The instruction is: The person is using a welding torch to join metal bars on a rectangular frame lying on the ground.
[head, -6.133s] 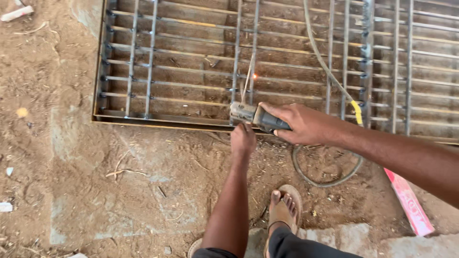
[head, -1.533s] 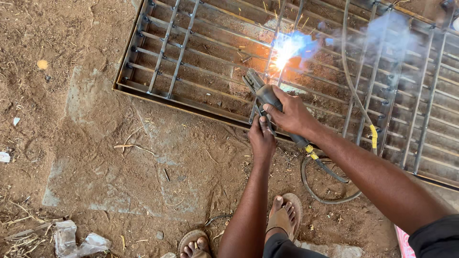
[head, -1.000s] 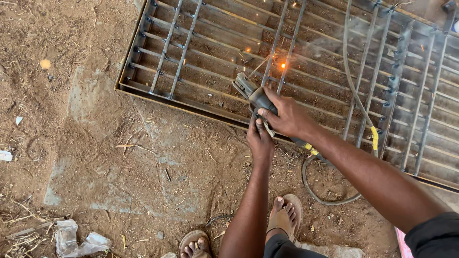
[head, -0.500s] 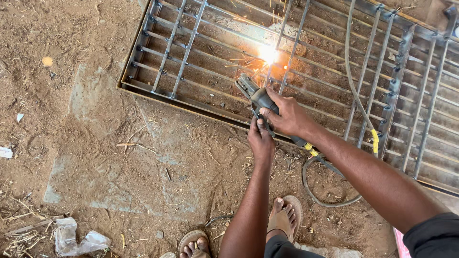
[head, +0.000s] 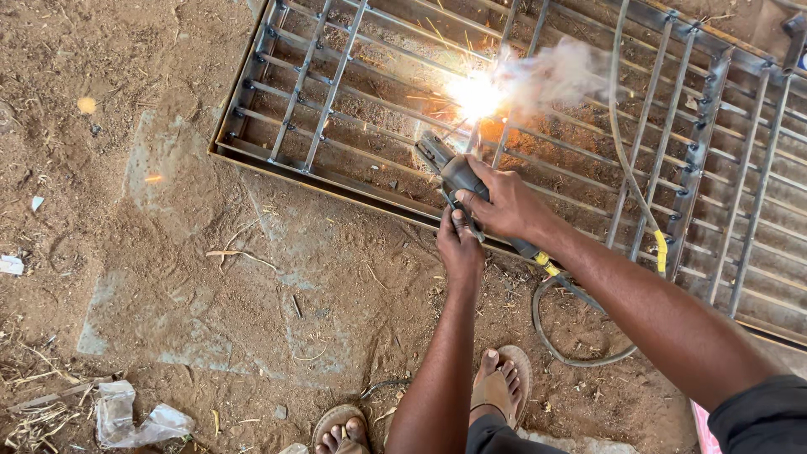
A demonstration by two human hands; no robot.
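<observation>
Two hands' fingers closed on one electrode holder [head: 454,172]: right hand [head: 504,206], left hand [head: 460,248]; one steel grille [head: 672,151].

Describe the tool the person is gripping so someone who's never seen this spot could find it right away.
Start at the big metal grille lying flat on the dirt, and go to its near edge where sparks and smoke rise. There the right hand grips a dark grey electrode holder, with the left hand touching it from below. Unlike the fixed bars, it trails a cable with yellow tape.
</observation>
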